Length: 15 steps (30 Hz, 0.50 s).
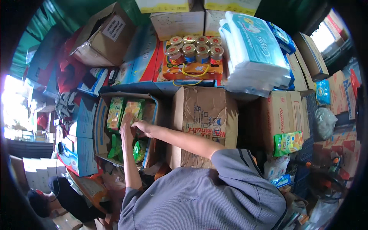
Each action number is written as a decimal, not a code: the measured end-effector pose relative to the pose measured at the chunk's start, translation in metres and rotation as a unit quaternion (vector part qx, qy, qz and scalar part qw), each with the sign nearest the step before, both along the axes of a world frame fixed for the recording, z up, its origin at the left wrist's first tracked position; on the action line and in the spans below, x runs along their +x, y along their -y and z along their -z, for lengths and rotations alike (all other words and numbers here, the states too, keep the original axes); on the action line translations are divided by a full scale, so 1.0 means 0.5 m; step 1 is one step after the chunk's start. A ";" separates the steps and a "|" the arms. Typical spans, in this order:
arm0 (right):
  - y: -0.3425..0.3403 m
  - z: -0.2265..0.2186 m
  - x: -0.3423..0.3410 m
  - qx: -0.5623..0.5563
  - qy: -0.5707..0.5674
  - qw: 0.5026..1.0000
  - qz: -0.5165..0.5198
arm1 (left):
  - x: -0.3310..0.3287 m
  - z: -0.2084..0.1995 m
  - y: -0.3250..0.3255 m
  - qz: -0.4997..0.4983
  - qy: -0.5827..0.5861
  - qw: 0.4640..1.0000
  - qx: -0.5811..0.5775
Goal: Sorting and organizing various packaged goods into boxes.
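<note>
In front of me on the left, an open cardboard box [101, 122] holds several green and yellow packets. My left hand [127, 123] reaches into it, fingers stretched out over the lower part of a green and yellow packet [134, 107]. Beside it, my right hand [143, 128] has its fingers curled in at the lower right edge of that same packet; its fingertips are partly hidden. Another packet [115, 111] stands close on the left. Nearer to me in the box lie crumpled green packets [139, 150], partly covered by my left forearm.
A closed brown carton [203, 115] stands right of the box. Behind are lidded jars [195, 50] on an orange carton and a stack of plastic-wrapped packs [255, 50]. A green packet [287, 143] lies at the right carton. Another person [65, 199] is at lower left.
</note>
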State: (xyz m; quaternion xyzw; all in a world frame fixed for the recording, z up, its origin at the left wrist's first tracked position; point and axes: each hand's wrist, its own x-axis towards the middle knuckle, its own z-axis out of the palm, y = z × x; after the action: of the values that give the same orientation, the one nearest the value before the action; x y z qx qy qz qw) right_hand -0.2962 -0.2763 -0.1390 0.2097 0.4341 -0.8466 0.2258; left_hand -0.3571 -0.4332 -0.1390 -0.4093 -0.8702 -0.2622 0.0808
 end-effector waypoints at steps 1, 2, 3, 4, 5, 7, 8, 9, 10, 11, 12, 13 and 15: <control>0.001 0.002 0.001 -0.016 -0.013 1.000 0.001 | 0.004 0.002 -0.001 0.030 -0.026 0.999 0.001; 0.003 0.003 0.001 -0.024 -0.005 1.000 0.006 | 0.008 0.000 -0.004 -0.018 0.006 0.997 -0.079; 0.004 0.004 0.000 -0.018 0.031 0.999 0.013 | 0.012 -0.005 -0.011 -0.012 0.016 0.998 -0.056; 0.004 0.005 0.000 -0.058 0.054 0.997 0.024 | 0.018 -0.010 -0.020 -0.024 0.049 0.997 -0.057; 0.007 0.005 -0.002 -0.065 0.062 0.995 0.039 | 0.028 -0.017 -0.026 -0.058 0.104 0.990 -0.077; 0.010 0.002 -0.001 -0.056 0.053 0.995 0.058 | 0.038 -0.029 -0.040 -0.051 0.016 0.993 -0.100; 0.009 0.000 0.000 -0.047 0.063 0.995 0.058 | 0.041 -0.034 -0.044 -0.045 -0.006 0.993 -0.106; 0.008 -0.003 0.001 -0.059 0.037 0.996 0.058 | 0.042 -0.038 -0.045 -0.045 -0.035 0.990 -0.133; 0.007 -0.007 0.003 -0.070 0.033 0.995 0.058 | 0.042 -0.039 -0.045 -0.068 -0.013 0.986 -0.152; 0.006 -0.011 0.005 -0.069 0.061 0.994 0.060 | 0.040 -0.040 -0.043 -0.082 -0.012 0.983 -0.166; 0.005 -0.013 0.008 -0.061 0.057 0.996 0.043 | 0.038 -0.040 -0.040 -0.118 0.011 0.970 -0.211; 0.006 -0.016 0.010 -0.046 0.021 0.998 0.048 | 0.035 -0.041 -0.038 -0.088 -0.006 0.980 -0.180; 0.008 -0.017 0.011 0.020 0.038 0.997 0.063 | 0.031 -0.050 -0.038 -0.088 0.027 0.974 -0.206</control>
State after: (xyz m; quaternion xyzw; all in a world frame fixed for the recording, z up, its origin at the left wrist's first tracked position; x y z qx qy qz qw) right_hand -0.2906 -0.2801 -0.1306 0.2725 0.4279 -0.8418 0.1842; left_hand -0.3415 -0.4139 -0.1138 -0.3312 -0.9402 -0.0797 -0.0062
